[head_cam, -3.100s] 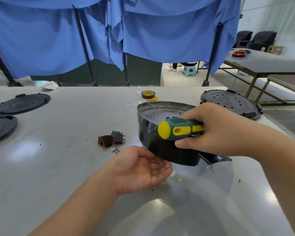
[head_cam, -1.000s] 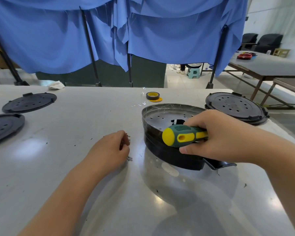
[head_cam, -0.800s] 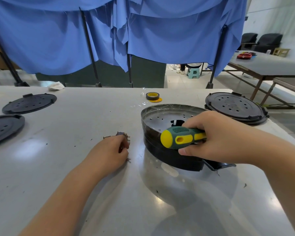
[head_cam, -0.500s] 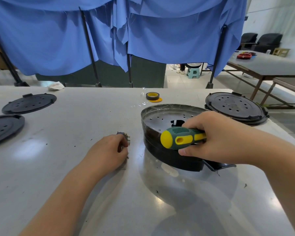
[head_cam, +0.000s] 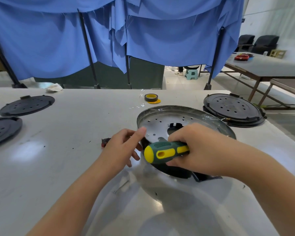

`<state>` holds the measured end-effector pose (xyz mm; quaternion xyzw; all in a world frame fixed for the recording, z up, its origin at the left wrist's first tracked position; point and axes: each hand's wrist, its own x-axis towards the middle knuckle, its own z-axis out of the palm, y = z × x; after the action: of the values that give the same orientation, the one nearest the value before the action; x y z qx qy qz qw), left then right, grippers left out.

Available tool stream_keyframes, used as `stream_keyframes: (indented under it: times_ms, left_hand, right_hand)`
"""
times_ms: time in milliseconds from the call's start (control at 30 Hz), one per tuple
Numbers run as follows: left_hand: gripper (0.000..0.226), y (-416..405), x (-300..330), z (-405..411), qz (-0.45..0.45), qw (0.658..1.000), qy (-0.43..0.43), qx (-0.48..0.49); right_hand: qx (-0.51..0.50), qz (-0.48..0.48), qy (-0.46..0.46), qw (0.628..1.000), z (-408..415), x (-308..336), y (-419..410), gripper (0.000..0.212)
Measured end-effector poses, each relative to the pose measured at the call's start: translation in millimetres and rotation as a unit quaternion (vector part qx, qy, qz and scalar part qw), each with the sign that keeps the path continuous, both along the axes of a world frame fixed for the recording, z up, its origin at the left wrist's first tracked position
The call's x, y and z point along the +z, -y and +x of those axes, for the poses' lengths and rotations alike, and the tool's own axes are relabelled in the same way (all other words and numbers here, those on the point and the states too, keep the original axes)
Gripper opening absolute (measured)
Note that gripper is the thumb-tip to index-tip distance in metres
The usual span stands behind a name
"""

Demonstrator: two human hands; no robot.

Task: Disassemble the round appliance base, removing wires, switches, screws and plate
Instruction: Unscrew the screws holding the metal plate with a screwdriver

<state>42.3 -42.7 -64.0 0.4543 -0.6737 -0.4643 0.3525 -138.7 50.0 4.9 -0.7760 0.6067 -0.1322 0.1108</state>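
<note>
The round black appliance base with its perforated silver metal plate sat tilted on the grey bench. The right hand gripped a green-and-yellow screwdriver against it; the left hand's fingers, loosely spread, touched its left rim.

On the table the round base sits just ahead of my right hand, my left hand touching its left rim, a tape roll behind it, lids far left, another lid at its right.
</note>
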Motion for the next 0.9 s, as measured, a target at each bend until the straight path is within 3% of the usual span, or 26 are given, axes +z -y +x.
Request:
stream_keyframes:
  times_ms: [100, 233, 367, 533, 667, 900]
  left_hand:
    - [0.053, 0.0, -2.7, -2.7, 0.014, 0.999, 0.030, 0.004]
    - [0.013, 5.7, -7.8, -4.2, 0.036, 0.998, 0.051, 0.003]
    - [0.031, 7.0, -8.4, -1.4, 0.004, 0.999, 0.041, 0.009]
    - [0.047, 11.3, -11.0, 2.4, -0.014, 1.000, 0.016, 0.001]
    - [0.044, 14.5, -11.7, 4.5, -0.039, 0.998, 0.030, 0.029]
    - [0.040, 17.8, -15.3, 8.2, 0.079, 0.996, -0.031, -0.002]
  right_hand:
    - [0.007, -0.002, -0.019, 1.000, 6.5, -7.1, 0.7, 0.030]
    - [0.041, 0.012, -0.023, 0.999, 18.3, -14.6, 0.0, 0.035]
    - [0.041, 0.085, 0.013, 0.995, 20.2, -9.0, -3.7, 0.034]
    - [0.018, 0.196, -0.023, 0.980, 4.6, 6.8, -12.5, 0.034]
    - [0.005, 0.239, -0.049, 0.970, -10.7, 16.5, -14.6, 0.027]
    - [0.004, 0.273, -0.043, 0.961, -23.0, 22.4, -14.9, 0.026]
